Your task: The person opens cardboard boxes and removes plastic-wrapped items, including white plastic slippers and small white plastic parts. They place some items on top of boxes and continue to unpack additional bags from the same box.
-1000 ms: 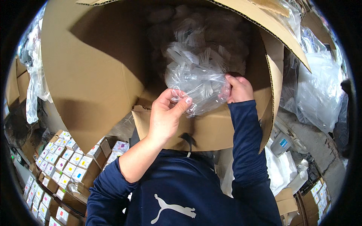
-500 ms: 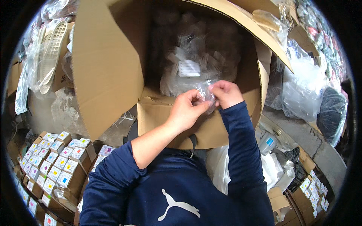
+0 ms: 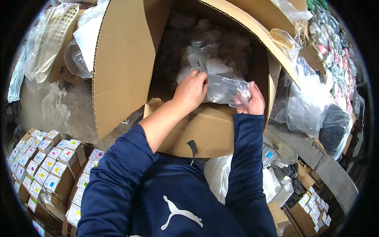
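Inside an open cardboard box [image 3: 197,134] lies a clear plastic bag [image 3: 227,89] with translucent, ribbed pieces in it that I cannot name. A white printed label [image 3: 219,66] shows on top of the bag. My left hand [image 3: 192,89] is closed at the bag's left side, its fingertips curled down and partly hidden. At the right end of the bag, my right hand [image 3: 252,100] grips the loose film, which stretches taut between both hands. Some right fingers show through the plastic.
The box's tall left flap [image 3: 122,67] and curved right edge [image 3: 272,45] rise around my hands. Small labelled cartons [image 3: 49,162] stand in rows at lower left. White plastic bags [image 3: 308,98] sit at right, and pale shoe soles [image 3: 59,39] in film at upper left.
My hands have moved apart from their pinch at the bag's near end. The left went up and left, the right went right, and the film is now spread between them.
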Available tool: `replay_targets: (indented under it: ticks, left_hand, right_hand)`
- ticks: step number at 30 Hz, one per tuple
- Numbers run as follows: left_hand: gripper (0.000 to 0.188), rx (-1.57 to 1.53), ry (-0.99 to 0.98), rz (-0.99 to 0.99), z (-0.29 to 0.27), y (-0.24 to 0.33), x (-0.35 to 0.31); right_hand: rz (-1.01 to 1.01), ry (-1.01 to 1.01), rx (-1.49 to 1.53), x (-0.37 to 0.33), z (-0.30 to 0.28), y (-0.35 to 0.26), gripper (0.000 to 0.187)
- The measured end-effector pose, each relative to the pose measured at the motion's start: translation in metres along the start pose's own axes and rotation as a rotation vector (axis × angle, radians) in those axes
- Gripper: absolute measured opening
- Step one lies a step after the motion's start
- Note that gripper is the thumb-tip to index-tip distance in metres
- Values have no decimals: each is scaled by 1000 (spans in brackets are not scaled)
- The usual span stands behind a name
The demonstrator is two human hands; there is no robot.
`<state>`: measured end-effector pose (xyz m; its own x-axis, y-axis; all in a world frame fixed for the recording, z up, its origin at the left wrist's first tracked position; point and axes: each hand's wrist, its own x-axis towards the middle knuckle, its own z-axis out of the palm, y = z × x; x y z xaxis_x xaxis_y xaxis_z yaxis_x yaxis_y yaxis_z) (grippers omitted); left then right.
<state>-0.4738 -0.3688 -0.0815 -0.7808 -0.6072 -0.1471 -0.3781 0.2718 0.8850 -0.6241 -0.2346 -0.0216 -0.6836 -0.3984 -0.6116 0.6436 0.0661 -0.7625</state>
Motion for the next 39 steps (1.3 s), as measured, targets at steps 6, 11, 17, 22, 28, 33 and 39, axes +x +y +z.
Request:
replay_targets:
  ticks: [6,11,17,22,28,33,39]
  left_hand:
    - [16,-284,-205,-169,-2,25,5]
    - [16,-815,-352,-265,25,49,3]
    - [7,-1464,-244,-707,36,49,-38]
    - [5,-1417,-134,-693,38,48,-50]
    - [6,-1426,-7,-805,36,54,-56]
    - [7,-1019,130,-688,45,52,-67]
    - [4,-769,129,-425,49,59,-78]
  right_hand:
    - [-249,15,30,-12,-10,7,19]
    - [-240,2,-32,-24,-36,20,13]
    - [-147,-110,-191,-27,-53,35,16]
    - [-110,-130,-349,-31,-54,38,18]
    - [29,-272,-436,-35,-51,30,14]
    - [114,-443,-826,-38,-42,22,19]
    - [-487,-117,-1406,-20,-31,39,14]
